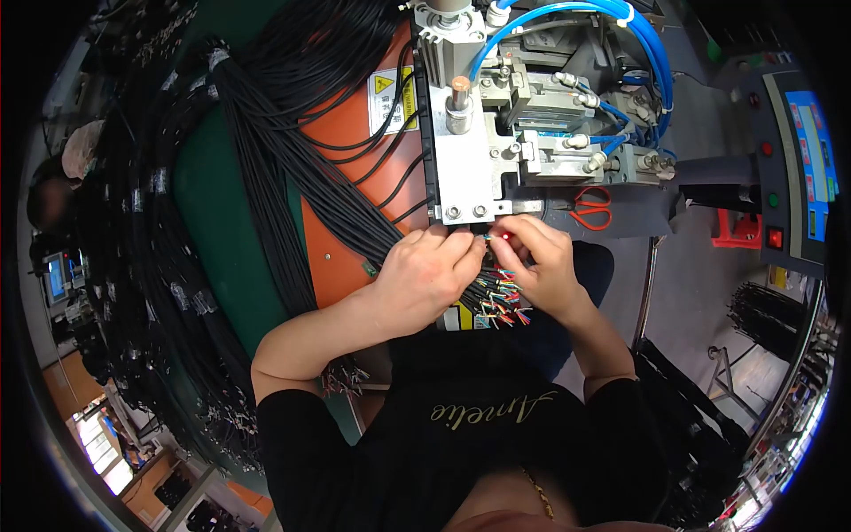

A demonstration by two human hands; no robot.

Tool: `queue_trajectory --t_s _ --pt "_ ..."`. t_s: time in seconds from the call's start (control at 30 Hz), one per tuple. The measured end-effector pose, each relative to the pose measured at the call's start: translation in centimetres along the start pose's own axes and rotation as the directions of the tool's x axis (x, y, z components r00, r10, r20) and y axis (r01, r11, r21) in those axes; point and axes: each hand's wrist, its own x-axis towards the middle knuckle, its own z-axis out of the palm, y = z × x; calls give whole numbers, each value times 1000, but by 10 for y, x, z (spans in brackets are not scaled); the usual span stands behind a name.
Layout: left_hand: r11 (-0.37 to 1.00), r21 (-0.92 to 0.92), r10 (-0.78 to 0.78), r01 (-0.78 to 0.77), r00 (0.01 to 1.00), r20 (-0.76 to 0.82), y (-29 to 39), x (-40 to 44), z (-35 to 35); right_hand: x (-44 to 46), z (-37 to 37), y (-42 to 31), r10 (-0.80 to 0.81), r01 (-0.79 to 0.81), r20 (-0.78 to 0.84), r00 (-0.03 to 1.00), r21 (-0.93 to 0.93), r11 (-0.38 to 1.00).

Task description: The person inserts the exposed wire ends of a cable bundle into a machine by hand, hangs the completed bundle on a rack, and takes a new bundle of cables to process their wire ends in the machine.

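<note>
Just below the front of a metal clamping machine (465,168), my two hands meet. My left hand (427,277) is closed with its fingertips pressed together, its back toward me, on what looks like a cable end at the machine's lower edge. My right hand (539,266) pinches thin coloured wires at that end, thumb against forefinger. A small red glow shows at its fingertips. Below and between the hands lies a bundle of black cables (483,288), whose stripped ends fan out in several coloured wires (505,306). My fingers hide most of the piece being held.
Long black cables (275,168) run over an orange board (355,195) and green table (208,222) on the left. Red-handled scissors (592,209) lie right of the machine, under blue air hoses (660,53). A control panel (793,168) stands far right. Another person (58,191) is far left.
</note>
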Motion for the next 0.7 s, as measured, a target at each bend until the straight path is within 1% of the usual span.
queue_trajectory --t_s 0.07,0.1,0.17,0.27,0.3,0.37,0.4,0.47,0.5,0.57,0.6,0.63,0.7 --pt "1000 7 2 -2 1000 -13 -1 -2 2 4 -2 0 -203 205 33 979 -104 973" --pt "1000 8 3 -3 1000 -13 -1 -3 2 5 -1 -1 -203 206 32 979 -105 973" --pt "1000 3 5 -5 1000 -11 -1 -4 3 7 0 -3 -309 308 28 951 -210 928" --pt "1000 -4 -2 2 1000 -23 0 -3 2 4 4 -5 -321 308 -19 947 -239 921" --pt "1000 -4 -1 1 1000 -24 -1 -3 3 4 3 -7 -322 308 -19 947 -240 921" --pt "1000 -1 0 0 1000 -31 0 -4 4 5 -1 -13 -222 225 45 974 -296 928" --pt "1000 -3 0 0 1000 -28 0 -4 4 5 -3 -15 -219 223 45 975 -295 929" --pt "1000 -17 -25 25 1000 2 0 -4 2 9 -8 -16 -164 209 152 975 -356 911" --pt "1000 -14 -24 24 1000 0 -2 -6 2 10 -6 -15 -168 212 151 974 -356 910" --pt "981 -167 -108 103 994 -26 -7 -13 1 10 -4 -11 -93 115 102 990 -233 966" --pt "955 -259 -156 143 987 -29 -10 -16 -3 11 -3 -9 -112 129 88 990 -222 967" --pt "954 -259 -174 151 983 -66 -15 -21 -4 11 -4 -9 -114 131 84 990 -224 966" --pt "945 -258 -238 201 963 -123 -19 -30 -2 11 -4 -8 -47 64 102 994 -165 984"
